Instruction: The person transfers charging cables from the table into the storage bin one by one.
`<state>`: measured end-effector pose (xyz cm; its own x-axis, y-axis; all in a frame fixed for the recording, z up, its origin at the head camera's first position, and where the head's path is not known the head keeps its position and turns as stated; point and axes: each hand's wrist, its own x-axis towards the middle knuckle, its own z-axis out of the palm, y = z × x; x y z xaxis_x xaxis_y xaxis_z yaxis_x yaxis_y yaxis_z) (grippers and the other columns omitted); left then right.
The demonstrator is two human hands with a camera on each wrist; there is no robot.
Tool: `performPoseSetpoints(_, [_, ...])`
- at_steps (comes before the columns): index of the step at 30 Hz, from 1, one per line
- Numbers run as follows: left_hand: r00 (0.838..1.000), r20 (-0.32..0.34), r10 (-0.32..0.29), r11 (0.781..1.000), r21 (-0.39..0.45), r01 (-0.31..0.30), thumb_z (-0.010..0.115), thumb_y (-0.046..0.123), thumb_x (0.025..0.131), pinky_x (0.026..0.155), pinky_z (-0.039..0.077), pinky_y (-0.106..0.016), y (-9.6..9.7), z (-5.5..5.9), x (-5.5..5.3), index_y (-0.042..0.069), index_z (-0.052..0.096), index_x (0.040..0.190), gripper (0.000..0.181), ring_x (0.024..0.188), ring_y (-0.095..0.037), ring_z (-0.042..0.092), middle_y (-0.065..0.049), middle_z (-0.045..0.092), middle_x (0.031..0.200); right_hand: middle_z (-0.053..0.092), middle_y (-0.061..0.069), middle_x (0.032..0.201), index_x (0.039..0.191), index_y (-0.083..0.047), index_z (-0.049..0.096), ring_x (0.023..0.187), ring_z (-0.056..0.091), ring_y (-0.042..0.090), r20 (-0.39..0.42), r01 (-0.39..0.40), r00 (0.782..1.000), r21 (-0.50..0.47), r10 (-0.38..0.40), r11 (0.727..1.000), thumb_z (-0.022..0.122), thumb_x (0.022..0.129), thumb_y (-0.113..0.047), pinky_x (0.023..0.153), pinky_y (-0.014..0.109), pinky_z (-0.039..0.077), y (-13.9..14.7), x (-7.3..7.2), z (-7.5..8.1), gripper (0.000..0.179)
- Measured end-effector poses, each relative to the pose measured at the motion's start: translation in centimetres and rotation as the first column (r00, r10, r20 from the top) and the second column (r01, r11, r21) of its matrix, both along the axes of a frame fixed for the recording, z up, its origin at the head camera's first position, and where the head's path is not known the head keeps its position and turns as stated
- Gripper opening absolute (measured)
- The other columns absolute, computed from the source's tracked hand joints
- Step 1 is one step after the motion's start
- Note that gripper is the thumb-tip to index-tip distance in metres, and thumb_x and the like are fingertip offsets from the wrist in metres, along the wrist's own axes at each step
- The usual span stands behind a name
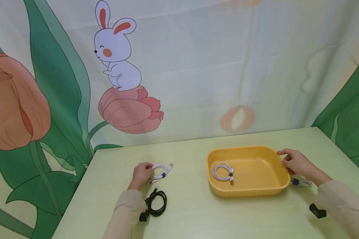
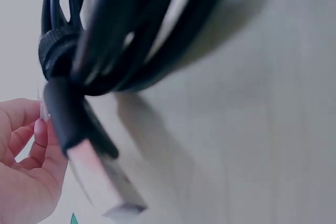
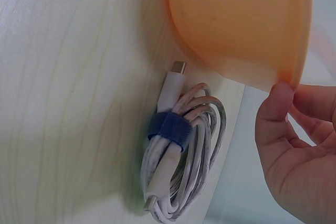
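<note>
My left hand [image 1: 141, 174] pinches the left side of a coiled white USB cable [image 1: 164, 167] bound with a dark blue strap. In the left wrist view that hand [image 2: 29, 161] shows at the left edge, thumb and fingers together. The right hand [image 1: 299, 164] grips the right rim of a yellow tray [image 1: 245, 192]; the right wrist view shows thumb and finger [image 3: 281, 98] pinching its edge. Inside the tray, at its left end, lies a coiled white cable [image 1: 215, 176] with a dark strap.
A coiled black cable [image 1: 165, 203] lies just below my left hand and looms large in the left wrist view. Beside the tray, under the right hand, is another white cable [image 3: 168, 129] with a blue strap. A printed curtain [image 1: 191, 66] hangs behind the table [image 1: 191, 219].
</note>
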<state>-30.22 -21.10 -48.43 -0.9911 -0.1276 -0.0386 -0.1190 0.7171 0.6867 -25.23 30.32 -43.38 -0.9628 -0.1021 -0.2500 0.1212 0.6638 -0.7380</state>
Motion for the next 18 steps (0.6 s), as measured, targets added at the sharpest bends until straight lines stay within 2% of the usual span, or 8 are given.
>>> performPoseSetpoints(10, [1.0, 0.008, 0.022, 0.999, 0.042, -0.022, 0.055, 0.004, 0.075, 0.052, 0.039, -0.019, -0.25, 0.41, -0.18, 0.0, 0.062, 0.094, 0.021, 0.071, -0.017, 0.05, -0.011, 0.06, 0.086, 0.049, 0.016, 0.09, 0.128, 0.009, 0.029, 0.065, 0.051, 0.019, 0.014, 0.005, 1.0, 0.013, -0.005, 1.0, 0.042, 0.089, -0.001, 0.062, 0.029, 0.053, -0.07, -0.09, 0.02, 0.042])
performPoseSetpoints(18, [1.0, 0.01, 0.013, 0.994, 0.105, -0.014, 0.055, 0.003, 0.079, 0.052, 0.042, -0.019, -0.34, 0.67, 0.0, -0.002, 0.061, 0.097, 0.019, 0.068, -0.014, 0.052, -0.016, 0.062, 0.091, 0.049, 0.017, 0.09, 0.128, 0.009, 0.029, 0.065, 0.051, 0.018, 0.013, -0.002, 1.0, 0.01, 0.002, 1.0, 0.042, 0.089, -0.001, 0.062, 0.029, 0.053, 0.03, -0.11, 0.11, 0.042])
